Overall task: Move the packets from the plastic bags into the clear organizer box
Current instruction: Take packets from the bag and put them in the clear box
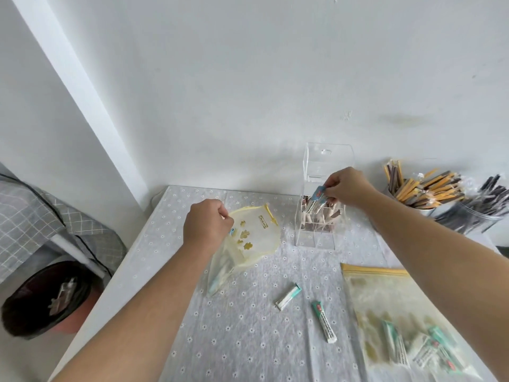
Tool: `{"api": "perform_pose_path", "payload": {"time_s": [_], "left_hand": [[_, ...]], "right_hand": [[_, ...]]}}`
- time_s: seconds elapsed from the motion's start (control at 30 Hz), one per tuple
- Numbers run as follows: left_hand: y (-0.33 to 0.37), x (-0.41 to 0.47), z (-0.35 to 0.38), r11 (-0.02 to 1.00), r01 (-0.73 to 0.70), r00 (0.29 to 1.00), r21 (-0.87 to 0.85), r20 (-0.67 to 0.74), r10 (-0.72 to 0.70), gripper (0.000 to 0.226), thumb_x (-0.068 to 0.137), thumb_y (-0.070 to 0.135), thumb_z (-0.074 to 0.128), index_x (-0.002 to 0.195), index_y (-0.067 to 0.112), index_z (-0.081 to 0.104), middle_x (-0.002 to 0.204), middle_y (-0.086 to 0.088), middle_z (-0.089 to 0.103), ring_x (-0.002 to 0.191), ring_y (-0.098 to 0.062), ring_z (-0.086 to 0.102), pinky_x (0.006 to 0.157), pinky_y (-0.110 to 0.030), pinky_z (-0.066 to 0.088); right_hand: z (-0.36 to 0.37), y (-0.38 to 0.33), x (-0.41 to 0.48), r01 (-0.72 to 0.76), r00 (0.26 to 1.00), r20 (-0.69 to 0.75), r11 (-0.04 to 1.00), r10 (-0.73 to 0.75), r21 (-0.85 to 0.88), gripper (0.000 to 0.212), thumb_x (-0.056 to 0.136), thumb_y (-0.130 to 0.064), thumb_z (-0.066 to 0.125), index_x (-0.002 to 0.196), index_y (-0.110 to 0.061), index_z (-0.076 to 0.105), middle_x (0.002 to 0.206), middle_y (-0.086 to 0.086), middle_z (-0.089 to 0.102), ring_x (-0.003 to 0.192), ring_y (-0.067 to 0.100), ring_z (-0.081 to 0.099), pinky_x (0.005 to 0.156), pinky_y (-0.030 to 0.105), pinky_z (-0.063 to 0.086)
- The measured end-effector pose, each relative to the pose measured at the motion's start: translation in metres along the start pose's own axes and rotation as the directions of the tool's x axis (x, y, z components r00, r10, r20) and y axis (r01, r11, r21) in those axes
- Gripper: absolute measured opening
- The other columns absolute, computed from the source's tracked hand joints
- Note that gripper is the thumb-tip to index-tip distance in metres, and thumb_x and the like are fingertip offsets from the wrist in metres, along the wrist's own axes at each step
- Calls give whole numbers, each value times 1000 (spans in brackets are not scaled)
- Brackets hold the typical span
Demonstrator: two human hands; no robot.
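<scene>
Right now the right hand (348, 188) pinches a small bunch of packets (316, 201) by their upper ends, thumb and fingers closed on them, directly over the open top of the box (322, 216). Those packets hang nearly upright, tilted a little with the held ends toward the hand, their lower ends already at or just inside the rim. So the drop runs almost straight down, and the long axis needs only a slight straightening to match the brown packets standing inside. Whether the lower tips touch those packets, I cannot tell.

Meanwhile the left hand (206, 223) is curled shut on the mouth edge of the small bag (248, 241), holding it up off the table (248, 340); a few pale packets show through its lower part.

Two loose packets lie flat on the cloth between the arms, a white-and-teal one (287, 296) and a green-tipped one (324, 321), both angled, both closer to the right arm than to the left hand. A larger bag (385, 304) with more packets lies flat under the right forearm, well apart from the box.

Judging from this, the job is partly done: much stays bagged.
</scene>
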State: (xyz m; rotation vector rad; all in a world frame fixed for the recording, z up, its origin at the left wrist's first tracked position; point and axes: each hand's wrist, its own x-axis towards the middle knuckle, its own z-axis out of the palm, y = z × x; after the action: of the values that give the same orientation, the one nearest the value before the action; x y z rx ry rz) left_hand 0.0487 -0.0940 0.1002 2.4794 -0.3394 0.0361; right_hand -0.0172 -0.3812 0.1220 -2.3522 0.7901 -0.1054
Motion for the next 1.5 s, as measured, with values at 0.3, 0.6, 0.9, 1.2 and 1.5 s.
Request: {"api": "perform_pose_path", "payload": {"time_s": [0.3, 0.6, 0.9, 1.2, 1.5], "left_hand": [[4, -11, 12, 1000, 1, 1000, -9, -31, -1, 6, 75, 14, 67, 72, 19, 70, 61, 5, 61, 60, -16, 59, 57, -27, 48], [5, -27, 6, 996, -6, 998, -91, -61, 1, 3, 76, 16, 71, 75, 19, 72, 57, 11, 56, 56, -11, 55, 53, -21, 41], [-19, -47, -5, 989, -65, 998, -137, -26, 62, 5, 76, 15, 74, 74, 19, 73, 59, 10, 56, 54, -4, 52, 55, -16, 42], [-30, -48, -9, 982, -87, 996, -169, 14, 90, 4, 76, 13, 75, 78, 16, 75, 66, 2, 61, 57, -8, 53, 63, -24, 48], [-28, -46, -3, 983, -124, 992, -133, 7, 126, 2, 76, 14, 75, 77, 16, 75, 62, 5, 55, 56, -6, 48, 61, -29, 47]], "right_hand": [[26, 26, 14, 37, 989, 144, 996, -25, -83, 24, 79, -10, 72, 103, -6, 71, 91, 9, 70, 69, 20, 62, 66, 29, 56], [34, -35, -55, 340, 910, 200, 930, -362, 136, 14, 80, -13, 72, 93, -16, 74, 84, -2, 69, 70, 7, 60, 64, 11, 48], [163, -60, -77, 501, 717, 569, 865, -403, -19, 32, 86, -3, 62, 118, -8, 65, 123, 7, 64, 112, 20, 59, 94, 22, 43], [224, -49, -51, 675, 616, 701, 700, -361, -232, 47, 78, 4, 59, 117, -21, 62, 121, 4, 57, 109, 26, 56, 77, 31, 44], [218, -47, -60, 780, 552, 679, 588, -484, -215, 28, 78, -8, 58, 105, -14, 64, 108, 4, 61, 97, 26, 59, 77, 41, 52]]}}
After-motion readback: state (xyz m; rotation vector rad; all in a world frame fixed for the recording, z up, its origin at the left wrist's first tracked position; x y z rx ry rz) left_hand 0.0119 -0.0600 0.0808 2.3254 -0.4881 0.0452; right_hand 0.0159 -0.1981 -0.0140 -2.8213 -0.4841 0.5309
